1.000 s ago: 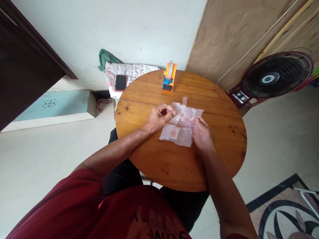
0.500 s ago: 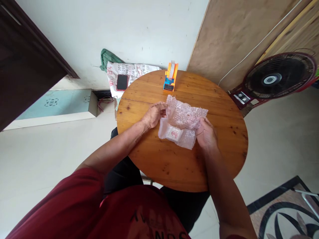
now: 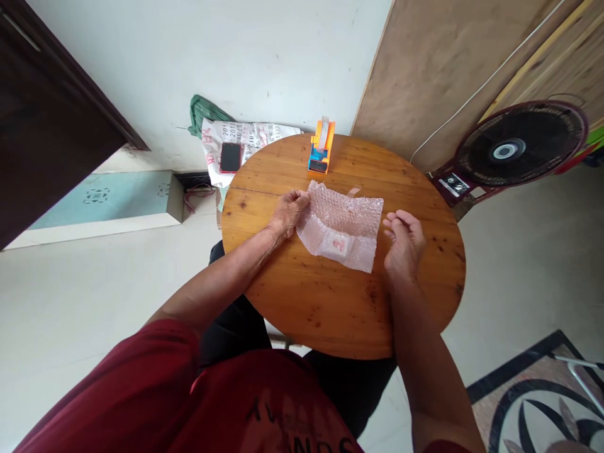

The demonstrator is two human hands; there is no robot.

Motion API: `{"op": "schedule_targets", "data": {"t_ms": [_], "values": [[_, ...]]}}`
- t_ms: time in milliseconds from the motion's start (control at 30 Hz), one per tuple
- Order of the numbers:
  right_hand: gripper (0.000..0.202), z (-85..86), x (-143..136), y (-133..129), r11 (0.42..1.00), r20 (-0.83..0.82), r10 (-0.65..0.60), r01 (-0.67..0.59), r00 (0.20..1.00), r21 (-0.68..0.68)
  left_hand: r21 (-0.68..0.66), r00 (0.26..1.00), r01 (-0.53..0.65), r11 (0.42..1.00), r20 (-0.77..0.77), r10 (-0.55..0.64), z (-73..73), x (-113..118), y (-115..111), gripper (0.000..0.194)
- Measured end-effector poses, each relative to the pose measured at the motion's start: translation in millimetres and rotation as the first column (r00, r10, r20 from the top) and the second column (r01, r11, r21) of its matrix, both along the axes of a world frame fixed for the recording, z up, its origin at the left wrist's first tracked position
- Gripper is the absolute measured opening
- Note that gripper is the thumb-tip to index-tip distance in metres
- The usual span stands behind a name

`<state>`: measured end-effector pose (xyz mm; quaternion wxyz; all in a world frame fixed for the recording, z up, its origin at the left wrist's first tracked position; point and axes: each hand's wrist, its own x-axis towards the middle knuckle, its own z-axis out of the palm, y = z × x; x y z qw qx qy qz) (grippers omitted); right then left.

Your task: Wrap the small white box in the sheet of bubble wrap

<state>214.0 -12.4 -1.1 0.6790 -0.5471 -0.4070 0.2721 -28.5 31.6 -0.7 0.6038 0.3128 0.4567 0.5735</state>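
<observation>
Right hand (image 3: 404,244) now withdrawn, loosely curled; clear, rectangular plastic bubble wrap (image 3: 340,217) is pinched by the left hand (image 3: 286,214) alone.

A dark red shirt (image 3: 245,402) fills the lower left and bottom of the frame, its sleeves (image 3: 160,352) short, its front bearing black lettering (image 3: 302,445); black trousers (image 3: 352,384) show at lower centre.

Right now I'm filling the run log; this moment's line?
left hand: grips bubble wrap | right hand: apart, beside it | white item: at wrap's near side | tape dispenser: beyond
</observation>
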Motion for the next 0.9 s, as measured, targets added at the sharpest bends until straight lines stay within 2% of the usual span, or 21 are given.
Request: {"op": "schedule_targets", "data": {"t_ms": [67, 100, 167, 200, 233, 300, 367, 433, 533, 600, 667, 733, 800, 833, 867, 900], "values": [[0.014, 12.0, -4, -11, 0.992, 0.129, -0.045, 0.029, 0.991, 0.125, 0.031, 0.999, -0.024, 0.999, -0.048, 0.025, 0.0, 0, 1, 0.023], [0.011, 18.4, -7, -18, 0.987, 0.184, -0.013, -0.017, 0.983, 0.161, 0.051, 0.997, -0.036, 0.998, -0.068, 0.039, -0.1, 0, 1, 0.020], [0.012, 30.4, -12, -33, 0.962, 0.266, 0.191, -0.233, 0.945, 0.140, 0.096, 0.993, -0.050, 0.994, -0.099, 0.060, -0.7, -1, 2, 0.015], [0.015, 35.6, -14, -39, 0.930, 0.300, 0.311, -0.354, 0.902, 0.100, 0.118, 0.991, -0.054, 0.992, -0.118, 0.068, -1.3, -1, 3, 0.014], [0.020, 40.2, -17, -45, 0.888, 0.340, 0.416, -0.457, 0.844, 0.047, 0.135, 0.988, -0.054, 0.989, -0.137, 0.072, -1.9, -1, 4, 0.013], [0.031, 46.6, -20, -52, 0.818, 0.453, 0.534, -0.572, 0.714, -0.061, 0.150, 0.984, -0.048, 0.988, -0.163, 0.073, -3.2, -1, 4, 0.013], [0.040, 49.3, -21, -53, 0.790, 0.567, 0.562, -0.593, 0.602, -0.153, 0.154, 0.982, -0.039, 0.987, -0.177, 0.067, -4.6, -2, 5, 0.011], [0.046, 48.0, -22, -50, 0.804, 0.645, 0.539, -0.559, 0.541, -0.203, 0.155, 0.981, -0.026, 0.988, -0.188, 0.055, -6.6, -3, 6, 0.012], [0.048, 40.2, -20, -41, 0.847, 0.703, 0.490, -0.474, 0.516, -0.242, 0.162, 0.977, -0.009, 0.987, -0.210, 0.044, -11.5, -4, 9, 0.013], [0.041, 34.6, -17, -36, 0.865, 0.724, 0.467, -0.433, 0.508, -0.255, 0.172, 0.969, -0.003, 0.985, -0.242, 0.046, -15.5, -5, 11, 0.013], [0.030, 32.0, -15, -35, 0.869, 0.733, 0.458, -0.426, 0.503, -0.251, 0.217, 0.939, -0.028, 0.976, -0.330, 0.100, -18.0, -8, 12, 0.015], [0.021, 34.2, -14, -37, 0.852, 0.715, 0.487, -0.452, 0.501, -0.264, 0.353, 0.849, -0.099, 0.930, -0.458, 0.264, -17.0, -11, 11, 0.018], [0.017, 40.8, -14, -41, 0.800, 0.654, 0.572, -0.514, 0.496, -0.310, 0.550, 0.713, -0.125, 0.826, -0.529, 0.461, -11.9, -14, 7, 0.019], [0.015, 45.0, -14, -44, 0.755, 0.616, 0.630, -0.561, 0.474, -0.340, 0.634, 0.667, -0.105, 0.766, -0.526, 0.527, -8.2, -15, 3, 0.019], [0.015, 49.2, -14, -46, 0.692, 0.576, 0.695, -0.618, 0.430, -0.374, 0.693, 0.656, -0.069, 0.718, -0.511, 0.556, -4.1, -16, 0, 0.018], [0.017, 53.1, -14, -48, 0.606, 0.535, 0.765, -0.684, 0.359, -0.407, 0.721, 0.682, -0.025, 0.692, -0.494, 0.540, -0.2, -16, -3, 0.018]]}}
